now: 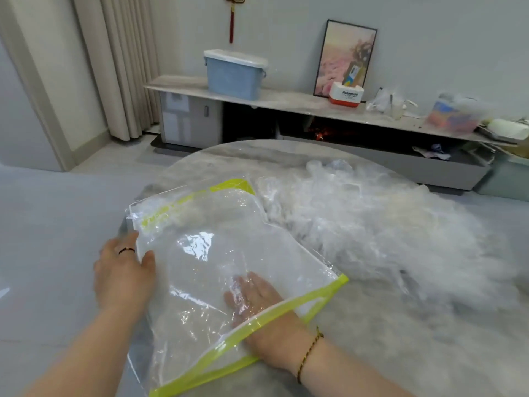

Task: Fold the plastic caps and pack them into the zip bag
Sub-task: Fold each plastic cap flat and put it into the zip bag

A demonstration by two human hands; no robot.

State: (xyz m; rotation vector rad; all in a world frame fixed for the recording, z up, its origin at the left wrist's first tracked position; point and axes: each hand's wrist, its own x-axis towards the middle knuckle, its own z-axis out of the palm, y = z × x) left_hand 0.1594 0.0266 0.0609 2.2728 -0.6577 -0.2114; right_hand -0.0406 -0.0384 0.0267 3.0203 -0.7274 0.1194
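Marble table (200, 161) underneath: left hand (123, 276) at nine o'clock pinches the edge of the zip bag (214, 253), right hand (254, 299) sits inside it, fingers flat and spread; plastic caps (372, 224) heaped at two o'clock.

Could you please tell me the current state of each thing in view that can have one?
zip bag: mouth open, lying on the table.
plastic caps: loose heap beside the bag, not yet packed.
left hand: holds the bag's left edge, thumb on top.
right hand: inside the bag, fingers straight.
blue bin: lid on.
framed picture: leaning, not hung.
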